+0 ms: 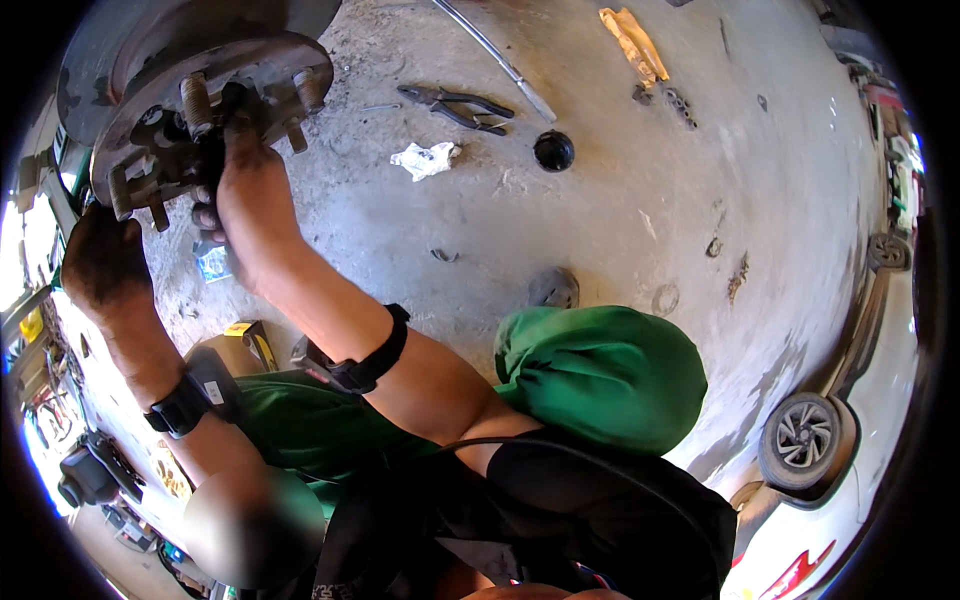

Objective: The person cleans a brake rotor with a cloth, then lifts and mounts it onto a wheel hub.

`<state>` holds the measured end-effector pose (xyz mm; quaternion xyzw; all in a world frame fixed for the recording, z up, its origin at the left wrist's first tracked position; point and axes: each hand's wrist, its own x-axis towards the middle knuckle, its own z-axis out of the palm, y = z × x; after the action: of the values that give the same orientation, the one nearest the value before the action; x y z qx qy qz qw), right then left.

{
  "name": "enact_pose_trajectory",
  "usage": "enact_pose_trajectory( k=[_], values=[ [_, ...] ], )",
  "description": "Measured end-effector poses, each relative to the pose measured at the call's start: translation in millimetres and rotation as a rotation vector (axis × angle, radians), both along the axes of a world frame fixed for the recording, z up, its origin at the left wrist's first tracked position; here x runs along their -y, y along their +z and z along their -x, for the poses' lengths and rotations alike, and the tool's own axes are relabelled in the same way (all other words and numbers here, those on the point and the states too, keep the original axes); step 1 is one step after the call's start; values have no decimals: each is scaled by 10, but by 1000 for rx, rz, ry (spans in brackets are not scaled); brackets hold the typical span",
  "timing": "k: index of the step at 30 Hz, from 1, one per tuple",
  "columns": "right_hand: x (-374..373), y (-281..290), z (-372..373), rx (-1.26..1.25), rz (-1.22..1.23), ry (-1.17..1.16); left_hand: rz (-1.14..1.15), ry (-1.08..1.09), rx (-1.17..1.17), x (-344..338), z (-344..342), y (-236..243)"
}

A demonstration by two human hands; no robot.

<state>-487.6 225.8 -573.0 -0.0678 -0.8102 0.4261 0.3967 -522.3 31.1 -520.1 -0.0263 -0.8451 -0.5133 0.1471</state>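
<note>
The rusty round steel wheel hub (215, 75), with its threaded studs, sits at the far end of both arms, up and ahead of the person, its flat face turned toward them and its axle line running away from the hands. The right hand (245, 165) is the nearer: it lies right on the hub's lower middle, fingers curled among the dark greasy brake parts, though what exactly they grip I cannot tell. The left hand (100, 262) rests closed just below and to the left, at the hub's lower rim. Counted: 1 hub, about 4 studs visible. On the concrete floor beyond the right hand lie 1 dark pair of pliers (455, 106), 1 crumpled white rag (425, 158) and 1 small black round cap (553, 150).
</note>
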Motion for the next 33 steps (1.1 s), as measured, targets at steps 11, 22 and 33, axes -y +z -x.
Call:
enact_pose_trajectory(
  k=[11,22,33],
  values=[
    [-132,-36,50,-21,-24,-30,371,23,55,-21,49,-87],
    [-97,-106,51,-46,308,122,-297,-62,105,203,110,-218],
    [-78,-141,103,2,249,-2,246,55,53,-10,71,-241]
  ],
)
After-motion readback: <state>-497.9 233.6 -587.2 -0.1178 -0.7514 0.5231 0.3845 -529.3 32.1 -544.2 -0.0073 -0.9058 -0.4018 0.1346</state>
